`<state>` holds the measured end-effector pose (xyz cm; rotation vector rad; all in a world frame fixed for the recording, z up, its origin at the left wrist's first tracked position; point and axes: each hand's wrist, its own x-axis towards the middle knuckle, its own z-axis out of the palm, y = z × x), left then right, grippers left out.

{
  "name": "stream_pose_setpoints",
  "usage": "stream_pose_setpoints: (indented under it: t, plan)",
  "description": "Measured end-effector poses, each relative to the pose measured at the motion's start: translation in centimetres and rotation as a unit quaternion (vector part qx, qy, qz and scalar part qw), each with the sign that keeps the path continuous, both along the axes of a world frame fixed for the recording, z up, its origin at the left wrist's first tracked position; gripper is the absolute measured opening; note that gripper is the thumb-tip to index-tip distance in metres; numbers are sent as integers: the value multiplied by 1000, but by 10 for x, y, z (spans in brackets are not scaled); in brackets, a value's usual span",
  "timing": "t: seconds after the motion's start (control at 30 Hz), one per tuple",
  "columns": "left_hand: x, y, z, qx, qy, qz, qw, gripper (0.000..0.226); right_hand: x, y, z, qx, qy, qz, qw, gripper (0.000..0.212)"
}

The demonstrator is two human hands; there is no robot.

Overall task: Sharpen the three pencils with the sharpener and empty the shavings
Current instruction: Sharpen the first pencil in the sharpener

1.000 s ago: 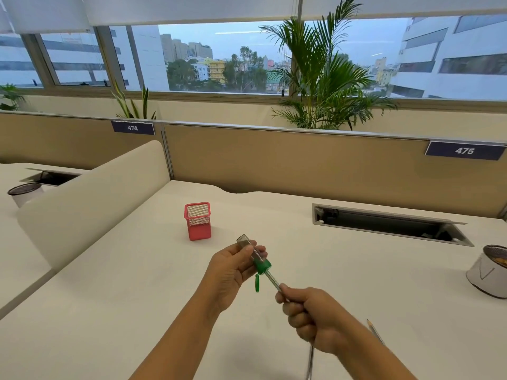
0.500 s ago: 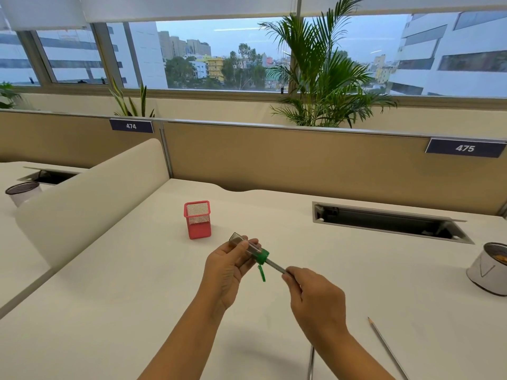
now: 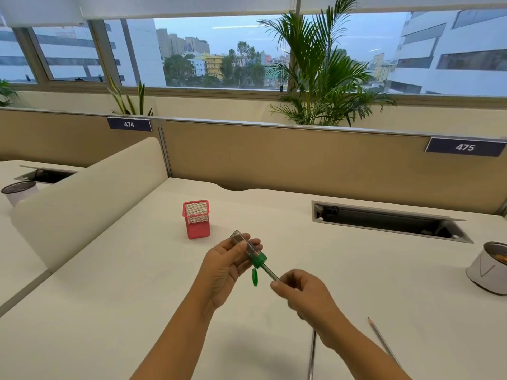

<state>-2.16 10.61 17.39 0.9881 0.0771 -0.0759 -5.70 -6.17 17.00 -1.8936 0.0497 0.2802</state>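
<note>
My left hand [image 3: 229, 266] grips a sharpener [image 3: 251, 249] with a clear shavings tube and a green head; a small green cap dangles below it. A grey pencil [image 3: 270, 272] is pushed into the green head, and my right hand [image 3: 304, 293] pinches its shaft just behind the sharpener. Both hands hover above the white desk [image 3: 137, 311]. Two more pencils lie on the desk: one [image 3: 382, 341] to the right of my right forearm, tip pointing away, and one [image 3: 312, 355] partly hidden under that forearm.
A red mesh pen cup [image 3: 196, 219] stands beyond my left hand. A white bin [image 3: 488, 267] sits at the right edge. A cable slot [image 3: 384, 220] is cut into the desk at the back right. Beige partitions close the back and left.
My right hand has turned over on the pencil, from a fist to a fingertip pinch. The sharpener has tilted a little in my left hand. The pencil at the right is now uncovered.
</note>
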Motion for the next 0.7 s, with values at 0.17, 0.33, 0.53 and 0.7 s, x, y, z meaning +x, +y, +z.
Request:
stream_pose_setpoints:
  t: [0.17,0.33,0.53,0.7]
  plan:
    - [5,-8,3,37,27,31,998,8,0,0,-12,-184,-250,-38,950,8]
    - [4,-19,4,65,72,71,993,11,6,-4,-29,-258,-385,-49,885,8]
    - [3,-21,4,46,73,98,991,7,11,-8,-39,-296,-473,-78,826,8]
    - [1,-23,3,101,38,61,992,7,3,0,-37,-226,-337,-74,911,15]
